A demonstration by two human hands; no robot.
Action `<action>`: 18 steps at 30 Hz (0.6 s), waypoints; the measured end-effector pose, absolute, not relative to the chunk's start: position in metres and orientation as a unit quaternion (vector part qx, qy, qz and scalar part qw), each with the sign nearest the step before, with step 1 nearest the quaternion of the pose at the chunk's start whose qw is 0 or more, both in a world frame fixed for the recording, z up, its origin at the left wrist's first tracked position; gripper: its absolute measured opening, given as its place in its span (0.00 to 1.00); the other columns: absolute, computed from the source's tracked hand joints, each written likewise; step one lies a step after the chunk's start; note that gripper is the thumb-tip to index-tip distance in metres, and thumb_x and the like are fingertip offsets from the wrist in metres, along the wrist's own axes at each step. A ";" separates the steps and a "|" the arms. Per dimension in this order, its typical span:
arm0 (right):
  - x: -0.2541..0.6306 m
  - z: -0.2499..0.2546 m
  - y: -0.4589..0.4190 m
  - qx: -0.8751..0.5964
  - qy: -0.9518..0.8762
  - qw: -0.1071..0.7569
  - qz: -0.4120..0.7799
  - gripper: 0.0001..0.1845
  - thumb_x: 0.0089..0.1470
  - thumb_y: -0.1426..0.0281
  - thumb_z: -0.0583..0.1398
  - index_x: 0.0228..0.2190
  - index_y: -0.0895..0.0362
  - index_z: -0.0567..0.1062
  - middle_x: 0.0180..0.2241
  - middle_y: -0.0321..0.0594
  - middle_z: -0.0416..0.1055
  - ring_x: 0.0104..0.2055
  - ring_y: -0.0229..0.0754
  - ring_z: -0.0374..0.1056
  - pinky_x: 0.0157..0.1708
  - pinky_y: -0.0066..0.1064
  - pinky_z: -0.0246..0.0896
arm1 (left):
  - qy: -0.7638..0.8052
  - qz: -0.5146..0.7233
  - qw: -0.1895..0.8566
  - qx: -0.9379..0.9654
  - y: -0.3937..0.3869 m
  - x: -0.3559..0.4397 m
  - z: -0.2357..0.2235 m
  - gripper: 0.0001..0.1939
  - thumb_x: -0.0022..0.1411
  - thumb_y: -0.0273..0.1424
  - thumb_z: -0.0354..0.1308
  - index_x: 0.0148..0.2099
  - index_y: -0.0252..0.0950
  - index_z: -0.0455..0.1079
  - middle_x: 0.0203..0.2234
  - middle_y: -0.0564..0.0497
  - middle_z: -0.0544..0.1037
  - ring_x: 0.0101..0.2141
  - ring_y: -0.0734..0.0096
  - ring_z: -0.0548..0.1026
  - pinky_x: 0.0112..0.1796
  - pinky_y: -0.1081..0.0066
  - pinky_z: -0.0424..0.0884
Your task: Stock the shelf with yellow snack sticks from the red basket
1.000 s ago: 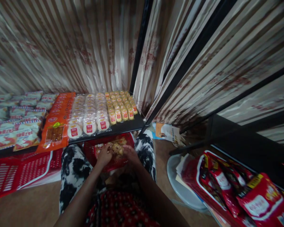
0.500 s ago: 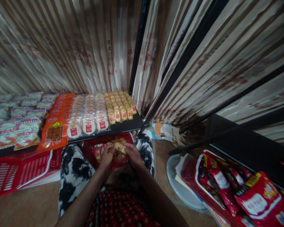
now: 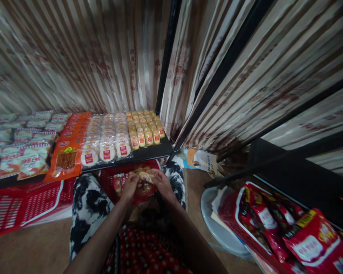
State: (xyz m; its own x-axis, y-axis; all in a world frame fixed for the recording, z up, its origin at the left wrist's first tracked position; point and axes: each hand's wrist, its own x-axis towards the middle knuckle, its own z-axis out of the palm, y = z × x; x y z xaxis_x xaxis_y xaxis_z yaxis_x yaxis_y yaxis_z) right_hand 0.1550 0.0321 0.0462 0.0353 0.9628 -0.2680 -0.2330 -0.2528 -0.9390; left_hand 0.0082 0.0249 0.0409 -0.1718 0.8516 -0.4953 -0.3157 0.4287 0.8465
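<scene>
A small wrapped snack cake [image 3: 145, 176] is held between my two hands, over a red basket [image 3: 107, 186] that sits between my knees. The fingers of my left hand [image 3: 131, 183] are pinched at its left end. On its right end the fingers of my right hand [image 3: 161, 181] are closed. Inside the basket lie more wrapped pieces [image 3: 118, 183], some with red labels. Just beyond, rows of small yellow packaged cakes [image 3: 144, 131] stand on a black shelf [image 3: 140, 156], beside stacks of round white packaged cakes [image 3: 107, 152].
Orange packets [image 3: 67, 152] and white snack bags [image 3: 31, 161] fill the shelf's left part. A red basket [image 3: 25, 205] lies below it. At right, red bags [image 3: 311, 243] fill another basket near a round grey stool [image 3: 207, 215]. Black posts [image 3: 217, 89] stand before curtains.
The snack cake has shifted and turned slightly between my fingers, and my right hand has moved slightly up. The shelf and baskets look the same.
</scene>
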 end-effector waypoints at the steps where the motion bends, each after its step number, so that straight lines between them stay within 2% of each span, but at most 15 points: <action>1: 0.156 0.047 0.033 -0.518 -0.360 0.501 0.593 0.19 0.34 0.72 0.62 0.35 0.54 0.72 0.39 0.39 0.74 0.43 0.43 0.70 0.46 0.36 0.64 | 0.591 0.485 0.605 0.221 0.025 0.008 0.042 0.11 0.49 0.34 0.64 0.32 0.34 0.69 0.27 0.51 0.76 0.30 0.71 0.75 0.32 0.71 0.72; 5: 0.161 0.048 0.037 -0.498 -0.382 0.499 0.597 0.24 0.34 0.74 0.61 0.39 0.54 0.71 0.42 0.39 0.72 0.46 0.42 0.68 0.48 0.35 0.63 | 0.575 0.483 0.634 0.184 0.025 0.008 0.052 0.11 0.55 0.35 0.60 0.38 0.33 0.69 0.33 0.47 0.77 0.31 0.70 0.77 0.32 0.70 0.74; 10: 0.165 0.052 0.038 -0.463 -0.439 0.493 0.592 0.31 0.36 0.75 0.61 0.47 0.52 0.68 0.40 0.37 0.71 0.43 0.39 0.69 0.45 0.31 0.63 | 0.553 0.485 0.670 0.100 0.027 0.011 0.066 0.11 0.61 0.36 0.55 0.39 0.32 0.67 0.29 0.45 0.77 0.28 0.71 0.76 0.31 0.68 0.76; 14: 0.168 0.058 0.037 -0.450 -0.495 0.472 0.574 0.32 0.40 0.75 0.59 0.51 0.52 0.66 0.41 0.37 0.71 0.42 0.37 0.69 0.44 0.30 0.63 | 0.517 0.488 0.699 0.082 0.027 0.013 0.074 0.06 0.61 0.28 0.54 0.39 0.31 0.68 0.34 0.44 0.78 0.32 0.69 0.77 0.35 0.69 0.76; 18: 0.168 0.056 0.039 -0.449 -0.511 0.479 0.555 0.31 0.43 0.75 0.58 0.52 0.53 0.66 0.47 0.40 0.70 0.49 0.39 0.67 0.53 0.35 0.58 | 0.478 0.495 0.720 0.089 0.026 0.014 0.076 0.05 0.55 0.22 0.54 0.34 0.32 0.70 0.35 0.46 0.78 0.37 0.69 0.77 0.41 0.68 0.75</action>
State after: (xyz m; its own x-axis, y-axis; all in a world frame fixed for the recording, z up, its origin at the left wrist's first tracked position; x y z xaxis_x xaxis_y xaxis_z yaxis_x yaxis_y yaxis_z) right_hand 0.1683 0.0387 0.0557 -0.1381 0.9904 -0.0080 -0.0732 -0.0182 -0.9972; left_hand 0.0142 0.0261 0.0760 0.0529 0.7975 -0.6010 -0.6270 0.4949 0.6015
